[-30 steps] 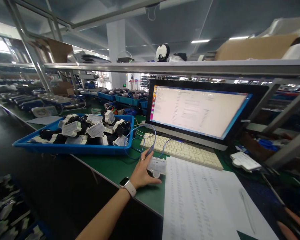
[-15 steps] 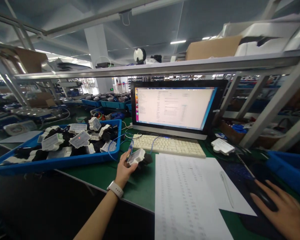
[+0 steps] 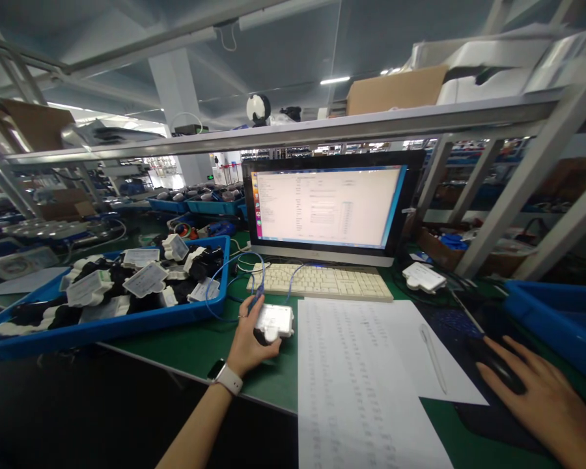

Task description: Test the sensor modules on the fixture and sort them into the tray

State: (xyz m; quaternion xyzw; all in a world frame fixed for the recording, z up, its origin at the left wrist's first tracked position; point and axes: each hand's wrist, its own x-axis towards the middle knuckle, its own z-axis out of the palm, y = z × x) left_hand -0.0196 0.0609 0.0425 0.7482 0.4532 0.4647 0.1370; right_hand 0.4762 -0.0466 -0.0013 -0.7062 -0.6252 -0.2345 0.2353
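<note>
My left hand (image 3: 248,339) grips a small white device (image 3: 273,322) on the green bench, just left of the printed sheets (image 3: 366,365). A blue cable (image 3: 254,280) loops from the device back toward the keyboard (image 3: 322,281). A white watch sits on that wrist. My right hand (image 3: 542,394) lies over a black mouse (image 3: 495,368) on a dark mat at the lower right, fingers curved on it. The lit monitor (image 3: 327,207) stands behind the keyboard.
A blue tray (image 3: 127,322) of several white and black devices lies at the left. Another white device (image 3: 424,277) rests right of the keyboard, with a pen (image 3: 432,358) on the sheets. A blue bin (image 3: 561,319) stands at the right. A metal shelf (image 3: 322,130) runs overhead.
The view swung right, bringing my right hand on the mouse into sight. My left hand lifted and tilted the white device, then set it down flat again.
</note>
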